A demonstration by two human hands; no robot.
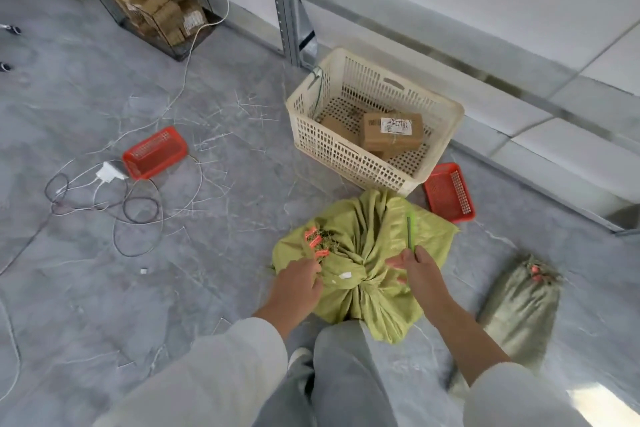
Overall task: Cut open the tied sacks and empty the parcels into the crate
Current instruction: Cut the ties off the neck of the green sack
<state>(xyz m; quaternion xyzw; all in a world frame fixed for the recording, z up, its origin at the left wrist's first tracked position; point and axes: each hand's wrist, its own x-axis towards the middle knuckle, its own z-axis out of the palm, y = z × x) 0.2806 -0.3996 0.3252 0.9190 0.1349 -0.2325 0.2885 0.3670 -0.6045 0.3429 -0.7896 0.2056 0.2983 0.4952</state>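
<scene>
A yellow-green woven sack lies on the grey floor in front of my knees, its cloth bunched toward a knot. Orange tags hang at its tied end on the left. My left hand grips the sack cloth just below those tags. My right hand holds a thin green cutter that points up over the sack's right side. Beyond the sack stands a cream slatted crate with a few brown cardboard parcels inside. A second, greyer tied sack lies at the right.
Two small red baskets sit on the floor, one at the left and one beside the crate. Loose cables and a white charger lie left. A wire bin of parcels stands far back by a metal shelf post.
</scene>
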